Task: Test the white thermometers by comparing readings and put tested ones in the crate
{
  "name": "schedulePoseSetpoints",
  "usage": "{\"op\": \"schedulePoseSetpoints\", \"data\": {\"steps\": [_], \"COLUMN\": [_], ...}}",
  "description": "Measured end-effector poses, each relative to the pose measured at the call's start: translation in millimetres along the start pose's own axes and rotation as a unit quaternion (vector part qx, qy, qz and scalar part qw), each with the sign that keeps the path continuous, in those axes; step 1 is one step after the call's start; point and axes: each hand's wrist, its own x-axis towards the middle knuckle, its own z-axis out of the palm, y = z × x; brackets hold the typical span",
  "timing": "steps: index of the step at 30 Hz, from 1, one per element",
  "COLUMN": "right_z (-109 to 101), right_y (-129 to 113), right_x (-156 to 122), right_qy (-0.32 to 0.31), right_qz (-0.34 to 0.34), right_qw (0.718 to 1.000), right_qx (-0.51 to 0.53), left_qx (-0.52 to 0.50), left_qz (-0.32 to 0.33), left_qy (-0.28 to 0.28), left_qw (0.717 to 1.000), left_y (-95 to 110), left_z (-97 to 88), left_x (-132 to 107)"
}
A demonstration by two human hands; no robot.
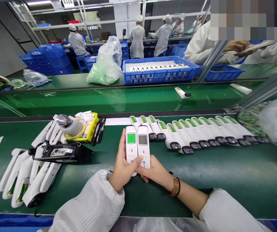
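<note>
My left hand [123, 167] grips a white thermometer [131, 143] whose screen glows green. Pressed against its side is a second white thermometer [143, 145] with a grey screen, held from below by my right hand [156, 172]. My left thumb rests across the buttons of both. Behind them a long row of white thermometers [196, 135] lies side by side on the green mat [225, 174], screens up and black tips towards me.
A pile of white thermometers [24, 175] lies at left under a black device [61, 153]. A yellow tray [90, 129] with a tape roll and two black markers [99, 131] sits behind. A blue crate [161, 75] and a plastic bag [107, 62] stand beyond the conveyor. Several workers stand far back.
</note>
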Motion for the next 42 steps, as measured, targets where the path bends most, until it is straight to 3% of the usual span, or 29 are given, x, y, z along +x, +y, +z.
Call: {"op": "schedulePoseSetpoints", "data": {"steps": [10,15,20,26,35,42], "right_z": [1.7,-3.5,-3.5,-8.6,-8.8,-7.5], "right_y": [3.9,6.8,6.6,2.4,5.4,1.5], "right_x": [-0.2,-1.5,-5.4,-4.1,-2.7,-4.6], "right_qy": [-0.003,-0.011,-0.014,-0.049,-0.039,-0.035], "right_qz": [-0.031,-0.058,-0.076,-0.074,-0.063,-0.063], "right_qw": [0.999,0.997,0.993,0.995,0.996,0.996], "right_qx": [0.027,0.050,0.086,0.055,0.047,0.046], "left_qx": [0.023,-0.013,0.023,0.039,-0.005,0.015], "left_qz": [-0.014,-0.086,-0.041,-0.045,-0.065,-0.017], "left_qy": [0.010,-0.057,-0.048,-0.059,-0.085,-0.094], "left_qw": [1.000,0.995,0.998,0.996,0.994,0.995], "left_y": [3.5,8.8,10.0,13.4,7.4,3.6], "left_z": [1.1,-2.9,-3.7,-5.4,-8.0,-9.7], "left_x": [-1.8,-2.5,-4.5,-4.7,-3.2,-1.0]}}
